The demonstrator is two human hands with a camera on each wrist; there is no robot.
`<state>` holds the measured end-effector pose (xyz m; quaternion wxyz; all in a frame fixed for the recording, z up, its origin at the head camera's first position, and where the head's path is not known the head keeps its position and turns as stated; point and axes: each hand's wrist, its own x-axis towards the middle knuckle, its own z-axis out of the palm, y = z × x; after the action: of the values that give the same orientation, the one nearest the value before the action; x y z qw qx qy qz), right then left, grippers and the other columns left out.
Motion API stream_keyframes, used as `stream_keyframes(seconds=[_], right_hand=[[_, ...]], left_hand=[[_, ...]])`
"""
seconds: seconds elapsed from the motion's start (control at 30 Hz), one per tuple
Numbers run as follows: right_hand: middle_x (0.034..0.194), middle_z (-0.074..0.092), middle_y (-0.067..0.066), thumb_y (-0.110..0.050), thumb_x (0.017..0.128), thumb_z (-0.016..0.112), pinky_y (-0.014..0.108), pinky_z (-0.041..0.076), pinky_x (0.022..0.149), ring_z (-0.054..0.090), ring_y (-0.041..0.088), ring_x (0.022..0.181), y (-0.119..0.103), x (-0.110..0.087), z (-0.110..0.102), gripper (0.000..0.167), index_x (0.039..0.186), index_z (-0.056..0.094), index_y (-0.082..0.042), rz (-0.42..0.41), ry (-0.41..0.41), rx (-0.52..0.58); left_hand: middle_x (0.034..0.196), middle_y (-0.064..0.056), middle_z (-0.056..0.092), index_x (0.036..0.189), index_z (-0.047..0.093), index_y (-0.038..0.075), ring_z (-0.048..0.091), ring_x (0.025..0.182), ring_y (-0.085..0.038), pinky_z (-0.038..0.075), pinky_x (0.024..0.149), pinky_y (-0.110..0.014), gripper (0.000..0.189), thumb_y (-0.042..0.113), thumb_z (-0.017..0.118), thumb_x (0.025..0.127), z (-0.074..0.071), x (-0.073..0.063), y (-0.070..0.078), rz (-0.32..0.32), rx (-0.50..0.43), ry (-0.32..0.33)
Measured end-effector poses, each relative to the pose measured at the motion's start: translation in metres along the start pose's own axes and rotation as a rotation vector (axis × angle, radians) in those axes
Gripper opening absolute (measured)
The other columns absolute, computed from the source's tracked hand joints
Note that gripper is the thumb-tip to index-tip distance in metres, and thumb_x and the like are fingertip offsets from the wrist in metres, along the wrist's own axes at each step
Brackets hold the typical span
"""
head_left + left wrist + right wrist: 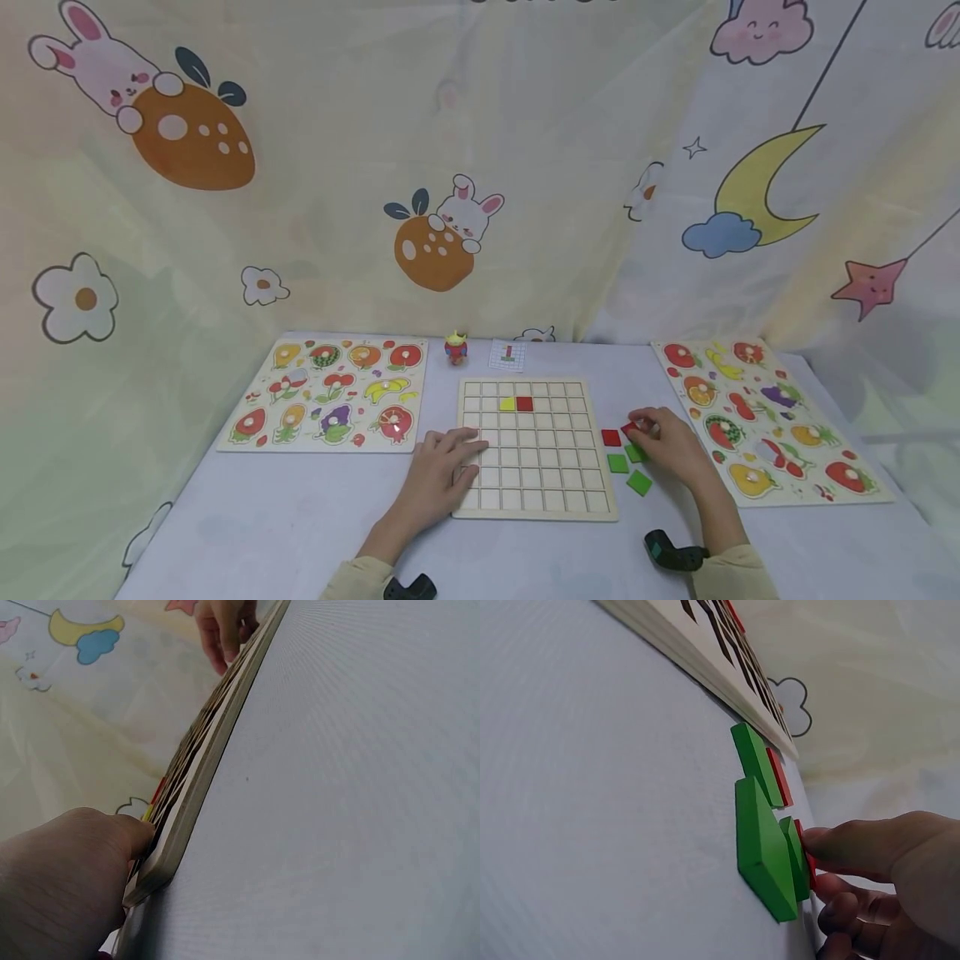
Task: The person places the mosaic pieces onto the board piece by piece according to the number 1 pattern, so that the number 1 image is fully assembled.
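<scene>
On cloth (pixel 300 517), left hand (pixel 438 473) touches board (pixel 531 457), right hand (pixel 667 443) pinches tile (pixel 627 428).

At lower left, the person's left hand (pixel 64 877) touches a wooden board (pixel 193 796) seen edge-on, slanting upward beside the pale desk (pixel 345 787). Yellow (pixel 148 813) and red (pixel 157 790) slivers show beyond; the right hand (pixel 226 628) appears above, before a moon-printed backdrop (pixel 67 742).

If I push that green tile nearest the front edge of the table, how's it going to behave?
The green tile should stay stiff, judging by its straight edges and flat faces. It will probably slide rather than roll, being square and flat on the table. It's likely light, since it's small and fairly thin next to the board.
</scene>
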<state>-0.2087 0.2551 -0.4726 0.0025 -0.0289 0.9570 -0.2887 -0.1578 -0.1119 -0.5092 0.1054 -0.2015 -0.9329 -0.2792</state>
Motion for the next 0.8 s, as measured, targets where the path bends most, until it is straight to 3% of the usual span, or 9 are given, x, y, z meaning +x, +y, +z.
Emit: stream_keyframes(seconds=[0.57, 0.8], right_hand=[[0.098, 0.064, 0.008, -0.020, 0.092, 0.059, 0.025, 0.043, 0.065, 0.053, 0.018, 0.078, 0.0013, 0.0016, -0.0042, 0.019, 0.106, 0.062, -0.007, 0.023, 0.022, 0.104], [0.103, 0.063, 0.009, -0.033, 0.094, 0.056, 0.021, 0.045, 0.065, 0.053, 0.018, 0.082, 0.0037, 0.0039, -0.0060, 0.029, 0.111, 0.060, -0.009, 0.071, 0.027, 0.211]], left_hand=[[0.135, 0.010, 0.053, 0.124, 0.061, 0.032, 0.041, 0.101, -0.009, 0.029, 0.077, -0.031, 0.033, 0.031, 0.061, 0.090, 0.0013, 0.0005, -0.0009, 0.000, 0.021, 0.002], [0.134, 0.009, 0.053, 0.123, 0.062, 0.032, 0.041, 0.100, -0.009, 0.029, 0.077, -0.031, 0.033, 0.030, 0.061, 0.090, 0.0014, 0.0003, -0.0015, 0.005, 0.019, 0.006]])
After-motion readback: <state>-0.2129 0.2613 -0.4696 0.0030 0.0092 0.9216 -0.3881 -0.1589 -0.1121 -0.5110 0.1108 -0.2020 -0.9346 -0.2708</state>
